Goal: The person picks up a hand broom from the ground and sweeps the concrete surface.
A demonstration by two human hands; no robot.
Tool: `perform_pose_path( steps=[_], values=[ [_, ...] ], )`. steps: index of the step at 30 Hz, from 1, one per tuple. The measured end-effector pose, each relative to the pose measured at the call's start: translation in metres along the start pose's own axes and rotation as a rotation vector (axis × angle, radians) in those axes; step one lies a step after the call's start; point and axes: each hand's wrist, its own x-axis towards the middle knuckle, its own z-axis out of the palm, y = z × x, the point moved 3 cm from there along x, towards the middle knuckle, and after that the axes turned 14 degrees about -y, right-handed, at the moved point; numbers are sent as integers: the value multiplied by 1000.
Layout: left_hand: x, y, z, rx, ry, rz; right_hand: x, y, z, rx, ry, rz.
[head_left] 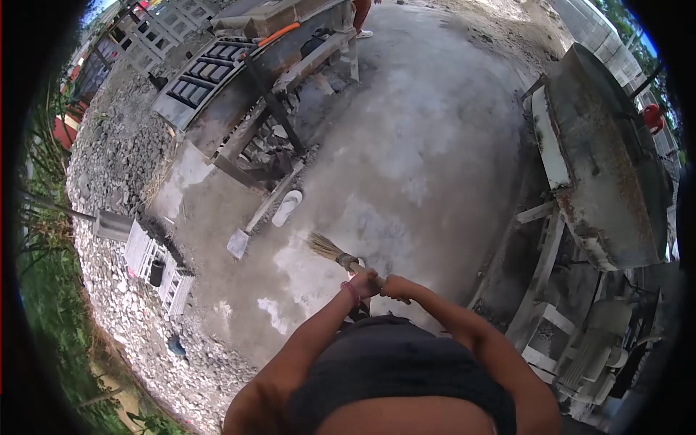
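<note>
A straw broom (326, 246) with a light wooden handle points up and left over the dusty concrete floor (413, 145). My left hand (366, 283), with a pink bracelet at the wrist, is wrapped round the handle near the bound bristles. Close beside it, my right hand (396, 288) grips the handle's rear end. The bristles fan out just below a white slipper (288, 208) lying on the floor. Whether they touch the floor is hard to tell.
A wooden workbench (239, 145) with block moulds stands at the upper left. A large rusty metal trough (602, 159) is on the right, above a motor (598, 341). Gravel (123, 304) borders the left. A person's leg (361, 16) shows at the top.
</note>
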Motion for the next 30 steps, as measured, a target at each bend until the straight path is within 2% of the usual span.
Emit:
perform_pose_path(
  steps=[5, 8, 13, 16, 17, 19, 20, 22, 23, 24, 26, 28, 30],
  values=[
    [18, 83, 47, -46, 10, 6, -7, -43, -88, -111, 101, 0],
    [49, 132, 59, -16, -5, 34, -2, -42, -133, 12, 196, 10],
    [110, 201, 85, 41, 9, 55, 25, -16, -218, -31, 271, 46],
    [153, 235, 97, 2, 15, 117, 24, -18, -283, -22, 256, 29],
    [166, 247, 100, -26, 30, 154, 17, -27, -302, 4, 254, -41],
    [184, 275, 119, -70, 87, 225, 14, -37, -343, 70, 153, -32],
    [190, 284, 132, -71, 42, 266, 11, -39, -362, 105, 105, -23],
    [191, 306, 164, 55, 164, 275, 3, -41, -403, 175, 111, -52],
    [204, 316, 156, 177, 292, 221, -3, -44, -420, 177, 101, -48],
    [211, 329, 164, 162, 289, 261, -5, -46, -433, 177, 82, -39],
    [227, 350, 181, 82, 297, 357, -8, -55, -459, 363, -16, -97],
    [266, 369, 160, 23, 224, 392, 6, -58, -479, 510, 7, -160],
    [255, 393, 202, 83, 166, 488, 19, -65, -489, 534, 33, -240]
  ],
)
